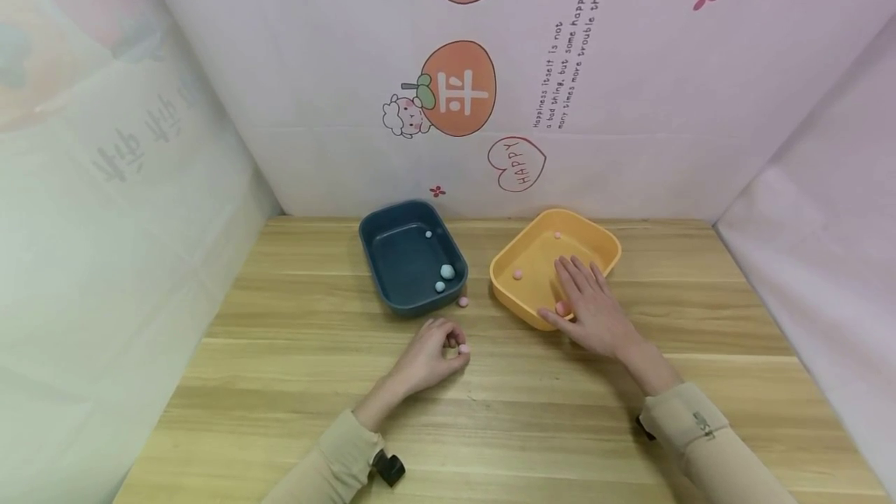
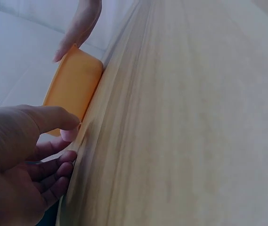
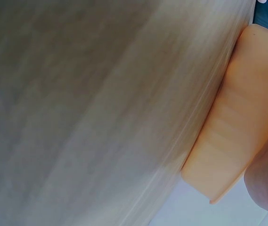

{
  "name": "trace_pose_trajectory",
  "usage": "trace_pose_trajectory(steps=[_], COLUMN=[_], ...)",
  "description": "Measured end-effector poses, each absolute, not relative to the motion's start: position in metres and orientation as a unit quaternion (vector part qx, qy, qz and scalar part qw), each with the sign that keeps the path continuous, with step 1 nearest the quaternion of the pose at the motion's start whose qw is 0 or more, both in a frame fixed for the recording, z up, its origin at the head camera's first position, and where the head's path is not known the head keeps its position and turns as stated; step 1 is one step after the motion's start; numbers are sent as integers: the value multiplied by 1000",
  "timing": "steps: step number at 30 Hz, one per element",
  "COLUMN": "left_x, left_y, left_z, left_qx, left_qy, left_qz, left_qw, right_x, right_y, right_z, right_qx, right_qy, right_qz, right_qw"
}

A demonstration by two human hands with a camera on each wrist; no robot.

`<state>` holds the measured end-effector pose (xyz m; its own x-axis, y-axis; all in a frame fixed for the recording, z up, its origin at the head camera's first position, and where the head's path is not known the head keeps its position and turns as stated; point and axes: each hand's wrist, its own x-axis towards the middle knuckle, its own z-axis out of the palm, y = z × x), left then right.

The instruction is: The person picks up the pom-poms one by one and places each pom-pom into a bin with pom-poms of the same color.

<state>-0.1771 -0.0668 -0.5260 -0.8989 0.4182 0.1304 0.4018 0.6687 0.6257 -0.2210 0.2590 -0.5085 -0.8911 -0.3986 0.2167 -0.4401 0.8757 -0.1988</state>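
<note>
Between thumb and forefinger, my left hand (image 1: pixel 428 358) pinches a small pink ball (image 1: pixel 464 349) low over the table, in front of the dark blue tray (image 1: pixel 399 259). In the left wrist view the pink ball (image 2: pixel 69 135) shows under the thumb tip. My right hand (image 1: pixel 593 316) is spread over the front right side of the yellow tray (image 1: pixel 514 308), fingers extended. A coral-pink ball (image 1: pixel 562 308) appears in the gap between its thumb and forefinger. Two paler pink balls, one nearer (image 1: pixel 517 274) and one farther back (image 1: pixel 557 236), lie in the yellow tray.
Inside the blue tray are a larger pale blue ball (image 1: pixel 447 271) and two smaller ones. Another pink ball (image 1: pixel 463 302) sits on the wooden table (image 1: pixel 490 426) by that tray's front right corner. A printed white cloth (image 1: pixel 336 99) hangs behind both trays.
</note>
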Motion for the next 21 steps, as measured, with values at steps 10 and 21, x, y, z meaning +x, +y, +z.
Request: trace_pose_trajectory(steps=[10, 21], left_x=[-179, -186], left_y=[-63, -50], left_z=[-514, -489], left_qx=[219, 238], left_qy=[904, 881], left_qz=[367, 408], left_qw=[21, -15], right_x=[-221, -221], right_y=[261, 259], right_z=[-508, -508], right_qx=[214, 217], right_qy=[-967, -965], right_qz=[115, 115], right_qw=[80, 87])
